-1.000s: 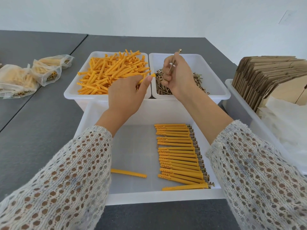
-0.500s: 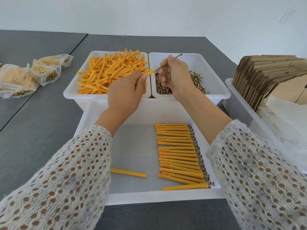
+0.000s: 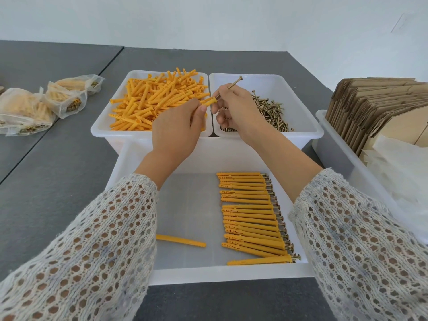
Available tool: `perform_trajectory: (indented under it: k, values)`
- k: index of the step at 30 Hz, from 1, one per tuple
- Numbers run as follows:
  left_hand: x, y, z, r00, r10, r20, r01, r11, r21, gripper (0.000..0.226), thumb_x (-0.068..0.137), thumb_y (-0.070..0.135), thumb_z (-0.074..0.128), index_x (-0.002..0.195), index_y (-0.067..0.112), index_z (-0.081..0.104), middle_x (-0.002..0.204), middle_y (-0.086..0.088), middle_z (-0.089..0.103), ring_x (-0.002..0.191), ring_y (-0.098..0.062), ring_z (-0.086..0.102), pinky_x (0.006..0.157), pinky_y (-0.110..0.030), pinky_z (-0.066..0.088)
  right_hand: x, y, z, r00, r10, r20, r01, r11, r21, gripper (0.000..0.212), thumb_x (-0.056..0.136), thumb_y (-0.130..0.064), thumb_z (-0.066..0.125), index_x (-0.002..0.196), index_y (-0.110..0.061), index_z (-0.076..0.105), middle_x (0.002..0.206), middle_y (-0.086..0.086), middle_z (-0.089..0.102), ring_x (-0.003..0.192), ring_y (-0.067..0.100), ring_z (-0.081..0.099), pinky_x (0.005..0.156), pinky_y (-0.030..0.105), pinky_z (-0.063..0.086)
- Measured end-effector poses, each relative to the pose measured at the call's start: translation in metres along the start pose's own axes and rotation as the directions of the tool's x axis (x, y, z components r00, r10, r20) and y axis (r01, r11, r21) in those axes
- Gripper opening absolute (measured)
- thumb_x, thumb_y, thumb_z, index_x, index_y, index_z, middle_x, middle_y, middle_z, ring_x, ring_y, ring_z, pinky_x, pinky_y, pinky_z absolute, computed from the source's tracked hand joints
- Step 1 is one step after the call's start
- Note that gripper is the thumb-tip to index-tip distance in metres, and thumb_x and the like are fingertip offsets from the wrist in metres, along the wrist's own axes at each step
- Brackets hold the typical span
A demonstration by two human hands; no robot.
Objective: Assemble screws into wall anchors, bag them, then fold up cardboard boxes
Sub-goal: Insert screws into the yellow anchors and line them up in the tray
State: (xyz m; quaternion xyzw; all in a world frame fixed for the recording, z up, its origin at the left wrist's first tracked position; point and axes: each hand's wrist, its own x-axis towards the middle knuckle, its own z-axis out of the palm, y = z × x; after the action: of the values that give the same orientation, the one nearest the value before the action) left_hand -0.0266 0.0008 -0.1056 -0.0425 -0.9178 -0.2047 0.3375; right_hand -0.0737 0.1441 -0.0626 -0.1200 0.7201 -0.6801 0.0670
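Screw (image 3: 233, 83) tip now entering anchor (image 3: 208, 101) btwn grips.

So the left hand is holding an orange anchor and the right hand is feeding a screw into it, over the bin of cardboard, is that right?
Not quite. In the head view the left hand holds the orange anchor and the right hand feeds the screw, but over the anchor bin and screw bin, not the cardboard.

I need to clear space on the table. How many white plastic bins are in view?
4: the anchor bin back left, the screw bin beside it, the near bin under the arms, and the cardboard bin at right, partly cut off.
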Motion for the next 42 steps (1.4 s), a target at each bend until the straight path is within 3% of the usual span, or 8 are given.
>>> perform_trajectory:
  k: [8,12,16,21,27,30,33,42]
  values:
    - [-0.001,0.003,-0.002,0.999,-0.028,0.025,0.029,0.999,-0.036,0.032,0.109,0.037,0.03,0.087,0.018,0.044,0.06,0.008,0.042,0.055,-0.021,0.044,0.049,-0.031,0.022,0.0,0.001,0.007,0.997,-0.032,0.064,0.043,0.984,-0.173,0.039,0.106,-0.031,0.034,0.112,-0.002,0.059,0.06,-0.001,0.062,0.044,0.016,0.047,0.044,0.022,0.035]
    - [-0.001,0.005,-0.004,1.0,-0.02,0.001,0.02,0.996,-0.088,0.034,0.109,0.034,0.03,0.095,0.01,0.05,0.062,0.006,0.045,0.055,-0.023,0.046,0.047,-0.034,0.029,-0.001,0.002,0.007,0.996,-0.074,0.049,0.08,0.986,-0.145,0.043,0.107,-0.038,0.029,0.097,-0.008,0.058,0.059,0.001,0.061,0.043,0.015,0.046,0.043,0.022,0.034]
    - [-0.002,0.008,-0.008,1.0,0.006,-0.028,-0.01,0.987,-0.162,0.035,0.109,0.03,0.031,0.101,0.004,0.052,0.067,-0.003,0.051,0.056,-0.028,0.05,0.049,-0.044,0.04,0.002,0.001,0.004,0.995,-0.09,-0.045,0.086,0.993,-0.078,0.049,0.107,-0.041,0.025,0.096,-0.008,0.06,0.056,0.001,0.058,0.042,0.014,0.045,0.044,0.022,0.034]
    - [-0.004,0.016,-0.008,0.999,0.024,-0.027,-0.029,0.972,-0.232,0.028,0.109,0.027,0.033,0.102,0.005,0.048,0.061,0.01,0.045,0.05,-0.016,0.044,0.045,-0.033,0.03,0.005,0.0,-0.004,0.983,-0.089,-0.16,0.086,0.996,-0.026,0.051,0.108,-0.04,0.024,0.094,-0.006,0.06,0.057,0.003,0.057,0.042,0.014,0.044,0.043,0.019,0.036]
    - [-0.003,0.019,-0.013,0.994,0.08,0.075,-0.059,0.966,-0.251,0.029,0.109,0.031,0.03,0.1,0.007,0.045,0.07,-0.01,0.06,0.059,-0.03,0.055,0.054,-0.053,0.046,0.009,0.005,-0.008,0.969,-0.056,-0.24,0.044,0.998,-0.053,0.048,0.108,-0.032,0.025,0.092,-0.003,0.061,0.055,0.003,0.055,0.041,0.013,0.043,0.042,0.019,0.036]
    - [-0.003,0.022,-0.017,0.979,0.17,0.113,-0.141,0.963,-0.23,0.02,0.109,0.028,0.033,0.094,0.016,0.04,0.066,-0.004,0.055,0.056,-0.024,0.05,0.051,-0.046,0.041,0.01,0.007,-0.01,0.964,-0.029,-0.264,0.018,0.999,-0.045,0.044,0.107,-0.028,0.027,0.087,-0.006,0.06,0.054,0.003,0.055,0.041,0.014,0.043,0.043,0.02,0.036]
    - [-0.007,0.027,-0.017,0.96,0.224,0.166,-0.193,0.964,-0.185,0.025,0.108,0.03,0.033,0.098,0.011,0.047,0.066,-0.001,0.054,0.055,-0.024,0.048,0.05,-0.039,0.036,0.012,0.008,-0.012,0.958,-0.008,-0.286,0.002,1.0,-0.021,0.042,0.107,-0.025,0.028,0.088,-0.004,0.06,0.055,0.005,0.054,0.04,0.014,0.042,0.041,0.019,0.034]
    - [-0.016,0.041,-0.019,0.911,0.385,0.151,-0.365,0.92,-0.141,0.027,0.106,0.026,0.038,0.1,0.008,0.057,0.061,0.004,0.044,0.048,-0.026,0.045,0.045,-0.035,0.032,0.015,0.005,-0.02,0.939,0.202,-0.277,-0.152,0.969,0.193,0.044,0.104,-0.023,0.03,0.078,-0.005,0.06,0.052,0.004,0.053,0.039,0.015,0.041,0.045,0.024,0.037]
